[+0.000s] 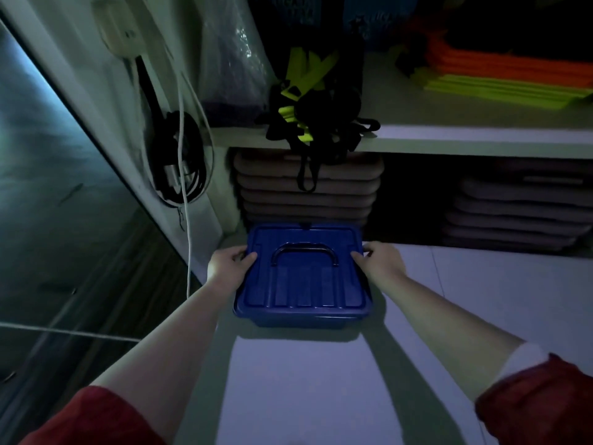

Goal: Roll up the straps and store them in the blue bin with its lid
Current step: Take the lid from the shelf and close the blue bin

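Observation:
A blue bin (301,319) with its lid (303,284) on sits on the pale floor in front of a low shelf. The lid has a curved handle lying flat on top. My left hand (229,263) grips the bin's left rim and my right hand (378,260) grips its right rim. A tangle of black and neon-yellow straps (313,107) lies on the shelf above, with one black loop hanging down over the shelf edge.
The white shelf board (481,138) runs right, carrying stacked orange and yellow mats (513,75). Grey folded mats (308,191) fill the space below. Coiled black cable (183,165) and a white cord (187,220) hang on the wall at left, beside a glass pane.

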### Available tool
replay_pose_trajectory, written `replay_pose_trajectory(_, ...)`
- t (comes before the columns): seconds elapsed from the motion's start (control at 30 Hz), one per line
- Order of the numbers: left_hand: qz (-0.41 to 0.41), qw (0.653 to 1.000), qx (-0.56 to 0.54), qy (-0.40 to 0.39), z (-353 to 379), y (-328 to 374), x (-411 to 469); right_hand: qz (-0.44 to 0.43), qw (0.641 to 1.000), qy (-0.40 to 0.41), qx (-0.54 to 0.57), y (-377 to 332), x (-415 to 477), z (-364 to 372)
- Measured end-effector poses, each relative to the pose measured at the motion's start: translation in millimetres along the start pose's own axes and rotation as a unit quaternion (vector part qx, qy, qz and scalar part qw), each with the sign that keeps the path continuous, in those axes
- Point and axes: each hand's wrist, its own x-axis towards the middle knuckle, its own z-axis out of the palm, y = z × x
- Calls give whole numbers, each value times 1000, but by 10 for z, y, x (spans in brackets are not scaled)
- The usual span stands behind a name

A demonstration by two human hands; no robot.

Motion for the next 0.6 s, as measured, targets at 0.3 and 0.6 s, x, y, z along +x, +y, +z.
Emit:
replay_pose_trajectory(0.3,-54,998,-12,-43,18,-168,118,71,993,-1,92,127,-49,156)
replay_pose_trajectory(0.6,-132,988,-34,-66,-131,-250,222,123,988,-28,90,103,-11,191)
